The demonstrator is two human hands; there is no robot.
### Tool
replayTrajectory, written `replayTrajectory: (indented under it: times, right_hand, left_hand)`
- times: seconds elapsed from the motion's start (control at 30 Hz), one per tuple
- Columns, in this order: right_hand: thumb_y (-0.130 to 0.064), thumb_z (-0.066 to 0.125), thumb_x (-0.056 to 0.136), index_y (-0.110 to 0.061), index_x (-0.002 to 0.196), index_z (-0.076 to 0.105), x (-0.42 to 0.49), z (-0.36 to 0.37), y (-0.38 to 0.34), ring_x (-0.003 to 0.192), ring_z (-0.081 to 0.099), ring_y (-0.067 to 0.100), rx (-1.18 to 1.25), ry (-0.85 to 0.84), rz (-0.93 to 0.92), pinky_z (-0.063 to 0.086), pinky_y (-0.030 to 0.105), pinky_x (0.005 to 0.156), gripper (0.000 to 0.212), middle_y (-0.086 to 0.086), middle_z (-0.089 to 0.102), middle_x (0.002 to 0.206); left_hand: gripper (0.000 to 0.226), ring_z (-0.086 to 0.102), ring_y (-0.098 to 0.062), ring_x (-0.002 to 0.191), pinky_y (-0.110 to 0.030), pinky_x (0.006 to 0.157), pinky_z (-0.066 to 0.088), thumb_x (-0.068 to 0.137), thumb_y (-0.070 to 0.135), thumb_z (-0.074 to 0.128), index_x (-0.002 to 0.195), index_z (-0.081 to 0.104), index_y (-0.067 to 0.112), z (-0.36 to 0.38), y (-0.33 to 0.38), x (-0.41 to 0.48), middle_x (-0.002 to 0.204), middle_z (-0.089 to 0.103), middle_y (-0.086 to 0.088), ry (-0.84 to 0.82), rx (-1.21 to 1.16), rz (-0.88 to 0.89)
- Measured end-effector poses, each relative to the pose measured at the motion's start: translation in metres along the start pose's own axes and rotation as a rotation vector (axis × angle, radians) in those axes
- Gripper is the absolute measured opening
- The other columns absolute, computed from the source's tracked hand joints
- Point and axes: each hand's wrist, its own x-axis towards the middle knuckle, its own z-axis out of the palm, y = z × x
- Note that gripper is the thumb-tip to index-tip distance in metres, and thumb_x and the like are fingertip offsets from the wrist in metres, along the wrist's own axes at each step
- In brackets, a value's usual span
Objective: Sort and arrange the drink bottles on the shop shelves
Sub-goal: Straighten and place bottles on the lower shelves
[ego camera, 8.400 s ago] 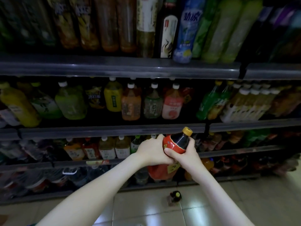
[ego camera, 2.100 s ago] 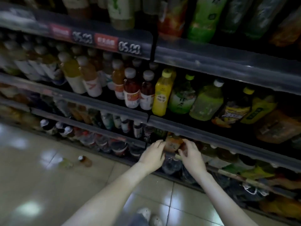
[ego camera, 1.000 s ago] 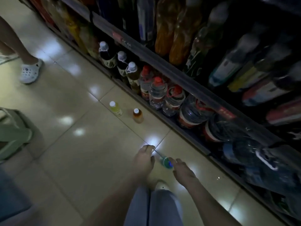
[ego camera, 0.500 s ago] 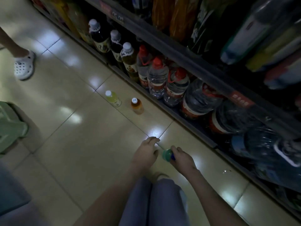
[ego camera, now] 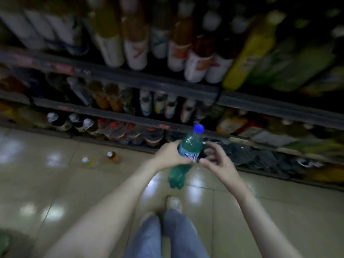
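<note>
"What's in the hands?"

"The left hand point(ego camera: 171, 153) grips a green bottle point(ego camera: 189, 146) round its labelled middle. The bottle is tilted, its blue cap point(ego camera: 198, 127) towards the shelves point(ego camera: 167, 86) and its base over the tiled floor point(ego camera: 55, 183)."

"And the right hand point(ego camera: 216, 161)?"

"Just beside the bottle, fingers loosely spread, thumb tip by the label. I can't tell whether it touches."

"Anything else?"

"An orange bottle point(ego camera: 112, 156) and a pale yellow bottle point(ego camera: 87, 161) stand close together on the floor near the lowest shelf, well left of the hands. Lower down are blue trouser legs point(ego camera: 178, 235) and a light shoe point(ego camera: 174, 202). The shelves are blurred and packed with bottles."
</note>
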Motion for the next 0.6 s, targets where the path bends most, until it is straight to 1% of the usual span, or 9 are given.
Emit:
replayTrajectory:
  times: [0.03, 0.07, 0.13, 0.17, 0.27, 0.4, 0.5, 0.57, 0.6]
  right_hand:
    - [0.006, 0.069, 0.081, -0.022, 0.126, 0.045, -0.017, -0.016, -0.009, 0.075, 0.058, -0.008, -0.007, -0.028, 0.008, 0.048, 0.012, 0.073, 0.058, -0.001, 0.057, 0.105]
    - [0.005, 0.071, 0.08, -0.024, 0.128, 0.043, -0.033, -0.032, -0.017, 0.084, 0.062, -0.007, -0.003, -0.049, 0.007, 0.05, 0.014, 0.077, 0.062, -0.002, 0.059, 0.111]
    - [-0.002, 0.075, 0.08, -0.029, 0.131, 0.042, -0.06, -0.061, -0.031, 0.102, 0.065, 0.004, 0.031, -0.021, -0.018, 0.052, 0.021, 0.085, 0.067, -0.003, 0.063, 0.121]
    - [-0.006, 0.075, 0.08, -0.031, 0.132, 0.044, -0.072, -0.076, -0.039, 0.105, 0.065, 0.007, 0.072, 0.026, -0.043, 0.052, 0.023, 0.085, 0.066, -0.004, 0.065, 0.12]
    - [-0.014, 0.074, 0.082, -0.03, 0.129, 0.048, -0.104, -0.126, -0.058, 0.104, 0.064, 0.004, 0.188, 0.191, -0.118, 0.052, 0.019, 0.079, 0.056, -0.009, 0.067, 0.115]
    - [-0.029, 0.079, 0.075, -0.025, 0.129, 0.05, -0.144, -0.207, -0.062, 0.108, 0.064, 0.007, 0.22, 0.359, -0.19, 0.053, 0.023, 0.083, 0.061, -0.006, 0.066, 0.12]
    - [-0.025, 0.077, 0.08, -0.027, 0.126, 0.053, -0.176, -0.28, -0.057, 0.105, 0.065, 0.007, 0.143, 0.461, -0.201, 0.053, 0.027, 0.086, 0.051, -0.006, 0.068, 0.117]
    - [-0.023, 0.075, 0.083, -0.03, 0.123, 0.054, -0.198, -0.327, -0.057, 0.099, 0.067, 0.004, 0.099, 0.514, -0.199, 0.053, 0.022, 0.077, 0.046, -0.009, 0.069, 0.114]
    - [-0.023, 0.075, 0.082, -0.03, 0.122, 0.055, -0.208, -0.351, -0.058, 0.097, 0.067, 0.004, 0.085, 0.541, -0.204, 0.053, 0.021, 0.074, 0.044, -0.009, 0.069, 0.112]
  left_hand:
    - [0.038, 0.063, 0.003, 0.083, -0.01, 0.074, 0.048, 0.065, 0.04, 0.085, 0.097, 0.065, 0.033, -0.001, 0.032, -0.004, 0.093, 0.07, 0.016, -0.029, -0.076, 0.021]
    - [0.033, 0.064, 0.006, 0.081, -0.01, 0.078, 0.05, 0.064, 0.04, 0.086, 0.09, 0.067, 0.033, -0.001, 0.064, -0.007, 0.089, 0.07, 0.018, -0.064, -0.152, 0.051]
    - [0.038, 0.069, -0.006, 0.089, -0.032, 0.091, 0.054, 0.058, 0.048, 0.084, 0.088, 0.071, 0.03, 0.008, 0.123, -0.013, 0.091, 0.074, 0.01, -0.115, -0.264, 0.112]
    - [0.045, 0.07, -0.012, 0.092, -0.038, 0.091, 0.054, 0.055, 0.053, 0.082, 0.091, 0.072, 0.028, 0.016, 0.152, -0.016, 0.093, 0.075, 0.006, -0.127, -0.295, 0.144]
    - [0.046, 0.071, -0.011, 0.089, -0.034, 0.081, 0.056, 0.061, 0.058, 0.079, 0.097, 0.072, 0.029, 0.045, 0.231, -0.024, 0.094, 0.075, 0.008, -0.143, -0.275, 0.27]
    - [0.037, 0.068, 0.0, 0.09, -0.029, 0.088, 0.053, 0.062, 0.06, 0.079, 0.09, 0.069, 0.038, 0.104, 0.32, -0.034, 0.093, 0.073, 0.018, -0.14, -0.175, 0.403]
    - [0.024, 0.065, 0.008, 0.078, -0.02, 0.072, 0.053, 0.07, 0.052, 0.079, 0.085, 0.066, 0.038, 0.157, 0.385, -0.043, 0.089, 0.072, 0.019, -0.139, -0.136, 0.491]
    - [0.023, 0.062, 0.011, 0.062, -0.016, 0.054, 0.051, 0.072, 0.051, 0.078, 0.087, 0.066, 0.037, 0.189, 0.429, -0.048, 0.082, 0.071, 0.018, -0.139, -0.098, 0.558]
    - [0.027, 0.063, 0.01, 0.062, -0.018, 0.054, 0.053, 0.071, 0.053, 0.078, 0.09, 0.067, 0.037, 0.205, 0.45, -0.048, 0.082, 0.071, 0.017, -0.14, -0.074, 0.586]
